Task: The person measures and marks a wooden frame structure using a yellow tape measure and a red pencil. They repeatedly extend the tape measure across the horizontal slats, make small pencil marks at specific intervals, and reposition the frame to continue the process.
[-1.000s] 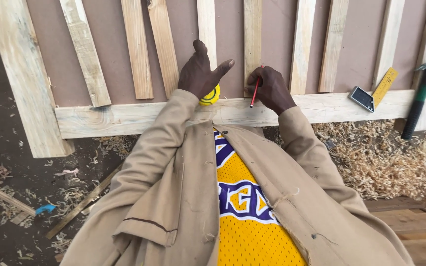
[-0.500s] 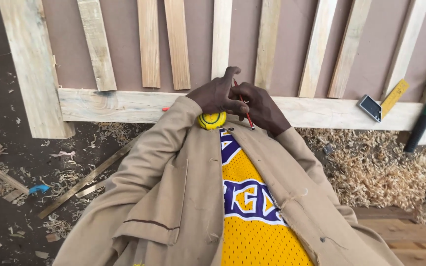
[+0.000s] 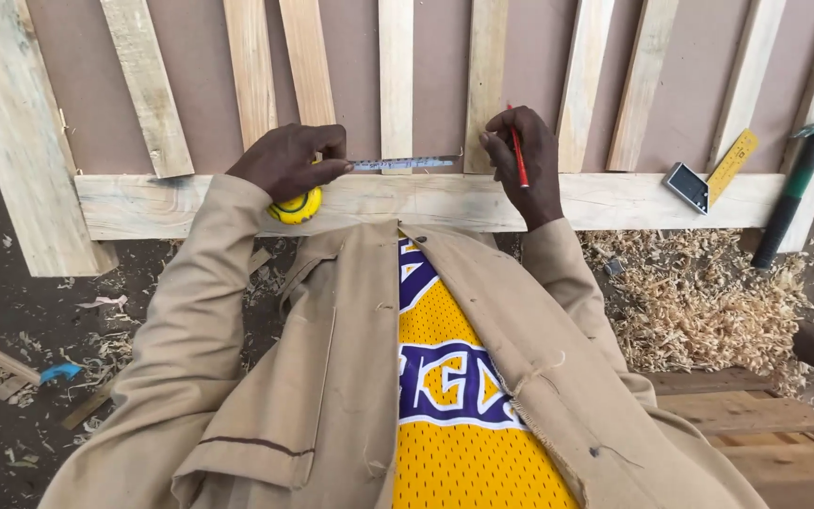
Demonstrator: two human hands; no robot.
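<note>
My left hand (image 3: 286, 160) grips a yellow tape measure (image 3: 296, 205) against the horizontal wooden rail (image 3: 652, 200). Its metal blade (image 3: 403, 164) runs rightward across the ends of two upright slats, reaching almost to my right hand. My right hand (image 3: 526, 158) holds a red pencil (image 3: 518, 155) between its fingers, tip pointing down, and rests at the blade's far end on the rail. Both tan-sleeved arms reach forward over the rail from my body.
Several pale wooden slats (image 3: 395, 75) lean on a brown board behind the rail. A try square (image 3: 708, 175) lies on the rail at right, beside a green-handled hammer (image 3: 798, 193). Wood shavings (image 3: 699, 297) pile below; a thick post (image 3: 7, 132) stands at left.
My hands were together near my chest half a second ago. They have since spread apart along the rail, drawing the tape blade out between them.
</note>
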